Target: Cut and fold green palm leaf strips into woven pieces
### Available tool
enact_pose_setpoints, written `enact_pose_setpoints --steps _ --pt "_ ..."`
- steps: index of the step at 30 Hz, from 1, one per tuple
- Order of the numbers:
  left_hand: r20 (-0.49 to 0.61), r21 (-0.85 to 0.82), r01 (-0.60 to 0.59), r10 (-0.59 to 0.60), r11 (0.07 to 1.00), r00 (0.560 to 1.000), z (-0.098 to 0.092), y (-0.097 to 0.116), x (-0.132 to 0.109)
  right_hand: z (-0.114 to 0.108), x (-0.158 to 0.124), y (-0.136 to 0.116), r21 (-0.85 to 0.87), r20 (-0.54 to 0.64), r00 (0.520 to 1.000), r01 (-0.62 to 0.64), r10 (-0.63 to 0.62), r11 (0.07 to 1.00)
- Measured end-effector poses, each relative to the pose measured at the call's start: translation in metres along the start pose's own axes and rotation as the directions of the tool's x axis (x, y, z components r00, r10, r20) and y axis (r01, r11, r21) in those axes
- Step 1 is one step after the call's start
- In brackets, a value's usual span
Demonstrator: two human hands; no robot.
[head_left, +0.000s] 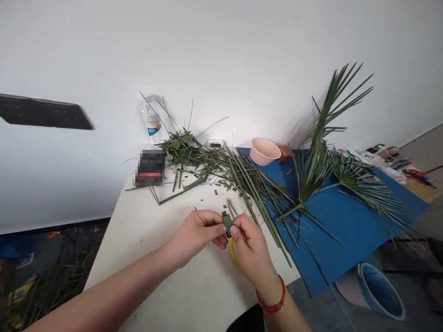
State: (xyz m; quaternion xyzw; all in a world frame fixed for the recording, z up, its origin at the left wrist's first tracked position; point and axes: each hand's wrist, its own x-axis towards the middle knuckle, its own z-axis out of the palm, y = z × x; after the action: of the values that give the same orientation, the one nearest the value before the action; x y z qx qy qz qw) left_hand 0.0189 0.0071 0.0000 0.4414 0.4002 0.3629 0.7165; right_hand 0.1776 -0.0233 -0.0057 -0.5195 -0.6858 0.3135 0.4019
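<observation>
Between my two hands is a small folded piece of green palm leaf (227, 220), held over the white table. My left hand (205, 227) pinches it from the left between thumb and fingers. From the right, my right hand (249, 244) grips it with thumb and forefinger; a red bracelet circles that wrist. A pair of scissors (233, 251) with a yellow handle shows behind my right hand, its blades pointing away from me. Whether the scissors lie on the table or hang from my fingers, I cannot tell. Small cut leaf bits are scattered just beyond the hands.
A heap of leaf strips (187, 147) spreads along the back of the white table (152, 276). Fan palm leaves (311, 180) lie on the blue mat (321, 258) at right. A pink bowl (265, 151) and a clear bottle (151, 117) stand by the wall. A blue bucket (380, 290) is below.
</observation>
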Motion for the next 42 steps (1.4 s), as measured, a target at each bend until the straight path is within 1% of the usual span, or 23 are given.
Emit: enact_pose_setpoints --steps 3,7,10,13,17,25,29,34,38,42 --pt "0.026 0.019 0.003 -0.003 1.0 1.0 -0.001 -0.002 0.0 0.0 -0.002 0.0 -0.049 -0.004 1.0 -0.026 0.026 0.998" --pt "0.038 0.043 0.012 -0.013 0.999 0.999 -0.002 -0.003 0.001 -0.001 -0.006 -0.004 -0.124 0.009 1.0 0.029 -0.028 0.992" --pt "0.04 0.064 0.014 -0.017 0.998 0.999 0.0 -0.002 0.001 -0.002 -0.007 -0.009 -0.118 0.013 0.999 0.05 -0.049 0.992" --pt "0.043 0.09 0.013 -0.017 0.996 0.999 0.002 -0.001 -0.001 -0.002 -0.006 -0.013 -0.119 0.016 1.0 0.026 -0.024 0.993" --pt "0.039 0.133 0.011 -0.017 0.991 0.999 0.003 0.0 -0.002 -0.002 -0.005 -0.015 -0.17 0.019 1.0 -0.012 0.015 0.985" --pt "0.063 0.198 -0.027 0.015 0.98 0.998 0.002 -0.005 -0.001 -0.003 -0.006 -0.014 -0.236 0.061 0.997 -0.041 0.056 0.971" --pt "0.068 0.238 -0.045 0.03 0.97 0.997 0.002 -0.008 0.0 -0.003 -0.005 -0.015 -0.255 0.063 0.995 -0.055 0.074 0.965" --pt "0.088 0.231 -0.065 0.045 0.971 0.995 0.002 -0.009 -0.001 -0.002 -0.005 -0.014 -0.286 0.067 0.995 -0.046 0.068 0.957" --pt "0.12 0.206 -0.063 0.038 0.977 0.992 0.001 -0.008 -0.001 -0.001 -0.006 -0.015 -0.315 0.059 0.996 -0.045 0.067 0.948" --pt "0.125 0.16 -0.052 0.032 0.986 0.992 0.0 -0.008 0.001 -0.002 -0.006 -0.017 -0.321 0.038 0.997 -0.052 0.068 0.946"
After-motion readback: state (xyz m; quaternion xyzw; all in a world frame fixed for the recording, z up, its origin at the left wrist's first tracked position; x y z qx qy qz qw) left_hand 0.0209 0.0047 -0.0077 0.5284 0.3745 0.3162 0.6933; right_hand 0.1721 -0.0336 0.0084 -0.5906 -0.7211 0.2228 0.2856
